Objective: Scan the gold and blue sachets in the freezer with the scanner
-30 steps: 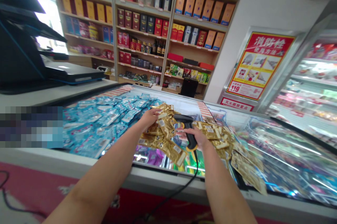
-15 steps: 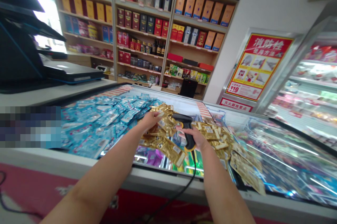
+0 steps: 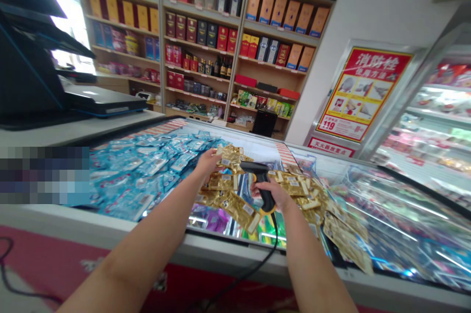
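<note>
My right hand [image 3: 273,192] is wrapped round the grip of a black and yellow barcode scanner [image 3: 257,170]. Its head points left, and a black cable [image 3: 270,249] runs down from the handle's bottom. At the left edge of a shiny gold packet [image 3: 231,154], the fingers of my left hand [image 3: 208,163] are pinched together. This packet has a barcode label and lies just beyond the scanner's head. More gold packets [image 3: 235,207] are spread below and between my hands. Another heap of gold packets [image 3: 312,200] lies right of the scanner.
Many blue packets [image 3: 147,163] are heaped at left on the glass-topped freezer [image 3: 253,141]. Its other glass section [image 3: 397,215] continues at right. A dark checkout machine [image 3: 29,58] stands on the left counter. Shelves [image 3: 206,4] of boxes and a red-yellow poster [image 3: 364,92] are behind.
My left hand has shifted slightly up and left, away from the scanner. A gold packet before the scanner has moved off, baring the glass there. My right hand keeps its grip.
</note>
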### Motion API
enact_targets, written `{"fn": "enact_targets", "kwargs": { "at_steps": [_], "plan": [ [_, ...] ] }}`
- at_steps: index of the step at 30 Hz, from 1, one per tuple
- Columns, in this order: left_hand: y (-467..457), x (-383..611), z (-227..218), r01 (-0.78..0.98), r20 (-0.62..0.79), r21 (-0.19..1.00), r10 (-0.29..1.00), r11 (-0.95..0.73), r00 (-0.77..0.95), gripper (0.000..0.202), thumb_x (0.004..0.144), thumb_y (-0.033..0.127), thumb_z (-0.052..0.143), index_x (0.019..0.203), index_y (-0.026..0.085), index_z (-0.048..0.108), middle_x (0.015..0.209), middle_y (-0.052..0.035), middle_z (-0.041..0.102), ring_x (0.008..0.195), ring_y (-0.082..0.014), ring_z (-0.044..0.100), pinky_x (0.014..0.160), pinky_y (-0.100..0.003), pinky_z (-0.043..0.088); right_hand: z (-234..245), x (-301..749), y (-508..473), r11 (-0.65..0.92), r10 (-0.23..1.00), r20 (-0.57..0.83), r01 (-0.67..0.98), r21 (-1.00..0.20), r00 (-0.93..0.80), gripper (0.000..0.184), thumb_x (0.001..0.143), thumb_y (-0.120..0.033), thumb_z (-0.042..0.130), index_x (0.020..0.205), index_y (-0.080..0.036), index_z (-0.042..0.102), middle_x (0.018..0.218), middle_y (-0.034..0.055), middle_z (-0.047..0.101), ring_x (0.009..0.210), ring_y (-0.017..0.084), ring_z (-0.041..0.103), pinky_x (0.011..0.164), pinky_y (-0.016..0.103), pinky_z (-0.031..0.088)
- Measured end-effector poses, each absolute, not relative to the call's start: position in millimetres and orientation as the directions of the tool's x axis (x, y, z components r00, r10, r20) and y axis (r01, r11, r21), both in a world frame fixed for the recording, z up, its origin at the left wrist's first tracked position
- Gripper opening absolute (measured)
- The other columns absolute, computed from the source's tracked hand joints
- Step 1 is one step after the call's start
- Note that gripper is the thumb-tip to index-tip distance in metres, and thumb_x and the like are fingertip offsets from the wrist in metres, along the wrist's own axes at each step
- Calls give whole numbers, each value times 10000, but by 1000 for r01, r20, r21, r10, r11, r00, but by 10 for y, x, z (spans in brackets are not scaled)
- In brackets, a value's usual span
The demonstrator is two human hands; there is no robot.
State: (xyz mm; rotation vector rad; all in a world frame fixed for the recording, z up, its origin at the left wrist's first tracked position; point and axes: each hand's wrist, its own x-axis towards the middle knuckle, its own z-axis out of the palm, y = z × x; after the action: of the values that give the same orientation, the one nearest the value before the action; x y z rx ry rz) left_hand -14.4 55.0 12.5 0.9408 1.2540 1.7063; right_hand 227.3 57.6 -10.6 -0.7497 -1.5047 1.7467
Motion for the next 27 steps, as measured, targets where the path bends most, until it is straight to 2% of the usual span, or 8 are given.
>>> {"fn": "enact_targets", "kwargs": {
  "at_steps": [8,17,19,21,23,25,27],
  "plan": [
    [563,-133,119,-147,88,975,891,-169,-444,172,690,214,637,837,176,556,786,-23,627,769,-166,632,611,-272,559,-103,2265,576,-79,832,18,-150,-986,-554,196,604,-273,711,754,-158,663,720,38,663,625,142,600,674,281,510],
    [553,-57,98,-218,143,947,920,-234,-366,193,669,214,629,799,181,490,758,11,576,699,-129,605,635,-309,565,-118,2271,614,-77,846,32,-181,-980,-532,200,608,-288,722,744,-150,672,708,43,673,602,137,600,648,272,508],
    [557,18,45,-181,181,953,936,-242,-301,215,663,242,639,774,189,463,732,30,547,673,-114,586,639,-311,559,-122,2271,631,-69,857,51,-213,-975,-512,222,616,-292,719,784,-153,678,737,47,686,605,142,612,654,280,512],
    [545,89,-5,-46,222,971,958,-233,-183,237,653,285,662,744,191,465,702,38,541,650,-112,572,643,-300,545,-124,2266,642,-65,860,66,-237,-969,-506,246,631,-300,713,830,-159,681,820,63,703,666,166,646,694,303,520],
    [522,124,-34,197,282,943,959,-270,-35,225,658,338,674,734,193,521,685,24,575,648,-127,569,661,-283,521,-128,2259,646,-69,859,69,-248,-966,-508,274,638,-302,714,875,-168,681,934,79,704,782,206,674,745,324,522],
    [507,110,-39,447,330,831,940,-330,82,196,692,386,650,736,201,603,681,-3,625,655,-152,572,682,-277,492,-136,2248,643,-83,858,53,-241,-967,-511,312,634,-300,723,915,-174,677,1007,86,693,884,238,673,783,330,520],
    [515,62,-35,609,365,705,922,-363,127,198,743,405,598,725,218,661,700,-28,665,676,-181,587,712,-286,469,-149,2226,634,-100,859,37,-238,-966,-511,336,622,-293,731,933,-180,670,1043,81,684,910,244,672,787,324,521]
  ]
}}
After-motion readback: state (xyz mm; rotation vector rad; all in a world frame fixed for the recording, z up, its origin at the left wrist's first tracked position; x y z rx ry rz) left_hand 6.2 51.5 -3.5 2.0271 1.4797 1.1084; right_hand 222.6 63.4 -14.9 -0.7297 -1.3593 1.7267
